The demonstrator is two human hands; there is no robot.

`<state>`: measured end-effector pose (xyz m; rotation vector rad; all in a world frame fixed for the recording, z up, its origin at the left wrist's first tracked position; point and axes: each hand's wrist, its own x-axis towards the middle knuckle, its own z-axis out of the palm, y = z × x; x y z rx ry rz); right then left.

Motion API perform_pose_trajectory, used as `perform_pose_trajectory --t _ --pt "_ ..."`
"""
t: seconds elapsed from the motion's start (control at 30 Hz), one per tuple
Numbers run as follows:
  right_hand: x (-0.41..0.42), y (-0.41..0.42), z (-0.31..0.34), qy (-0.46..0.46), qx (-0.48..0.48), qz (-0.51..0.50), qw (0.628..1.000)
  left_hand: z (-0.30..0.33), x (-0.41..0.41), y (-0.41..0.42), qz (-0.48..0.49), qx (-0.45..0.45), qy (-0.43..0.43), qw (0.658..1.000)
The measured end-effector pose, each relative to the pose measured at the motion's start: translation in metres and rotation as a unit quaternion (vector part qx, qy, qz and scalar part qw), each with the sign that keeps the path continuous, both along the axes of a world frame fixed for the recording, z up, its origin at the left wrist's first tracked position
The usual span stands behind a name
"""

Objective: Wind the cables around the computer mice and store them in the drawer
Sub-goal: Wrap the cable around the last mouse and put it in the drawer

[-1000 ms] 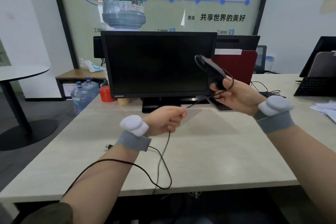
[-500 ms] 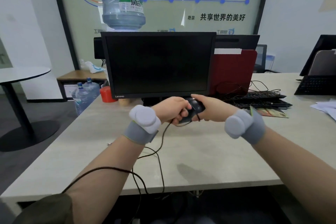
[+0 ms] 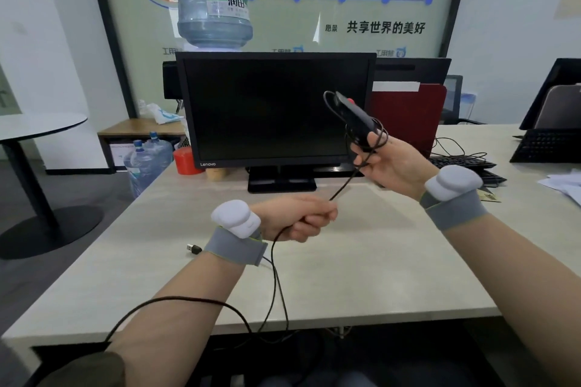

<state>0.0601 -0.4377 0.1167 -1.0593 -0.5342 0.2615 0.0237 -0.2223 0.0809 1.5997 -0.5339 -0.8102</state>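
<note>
A pale table (image 3: 361, 261) carries a black Lenovo monitor (image 3: 276, 110) at its far side. The right hand (image 3: 396, 163), raised in front of the monitor's lower right corner, grips a black computer mouse (image 3: 353, 115) tilted up and leftward, several cable turns looped around mouse and fingers. The left hand (image 3: 298, 218), lower and nearer, is closed around the black cable (image 3: 342, 188), which runs taut between the hands, then trails down over the table's front edge. The USB plug (image 3: 194, 249) lies on the table beside the left wrist.
</note>
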Motion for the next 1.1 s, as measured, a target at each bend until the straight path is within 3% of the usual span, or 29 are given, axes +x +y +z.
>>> perform_pose_trajectory --t 0.13,0.27,0.37,0.47,0.63,0.77,0.83,0.9,0.97,1.03,1.1 --pt "-0.014 -0.017 0.005 -0.001 -0.176 0.128 0.976 0.007 0.015 0.020 0.026 -0.012 0.127 0.992" --pt "-0.026 -0.003 0.010 -0.012 -0.414 0.213 0.885 0.018 0.025 0.025 0.030 0.031 0.140 0.989" --pt "-0.030 0.021 0.008 -0.046 -0.606 0.178 0.774 0.023 0.022 0.014 0.072 0.163 0.050 0.983" --pt "-0.032 0.044 0.003 -0.100 -0.727 0.095 0.672 0.026 0.014 -0.002 0.141 0.300 -0.108 0.937" --pt "-0.027 0.067 -0.007 -0.162 -0.740 -0.097 0.646 0.022 0.013 -0.021 0.211 0.327 -0.292 0.874" --pt "-0.018 0.068 -0.018 -0.165 -0.673 -0.256 0.674 0.022 0.015 -0.021 0.240 0.300 -0.368 0.847" --pt "-0.010 0.061 -0.019 -0.167 -0.604 -0.338 0.703 0.019 0.014 -0.020 0.232 0.258 -0.376 0.859" --pt "-0.003 0.052 -0.018 -0.138 -0.501 -0.386 0.762 0.013 0.010 -0.020 0.213 0.171 -0.342 0.899" --pt "0.000 0.045 -0.015 -0.089 -0.361 -0.359 0.856 0.007 0.006 -0.018 0.174 0.068 -0.264 0.946" --pt "0.001 0.037 -0.011 -0.055 -0.192 -0.241 0.950 0.001 0.004 -0.013 0.113 -0.004 -0.193 0.975" --pt "0.000 0.026 -0.009 -0.030 -0.065 -0.106 0.992 -0.003 0.006 -0.005 0.064 -0.061 -0.113 0.990"
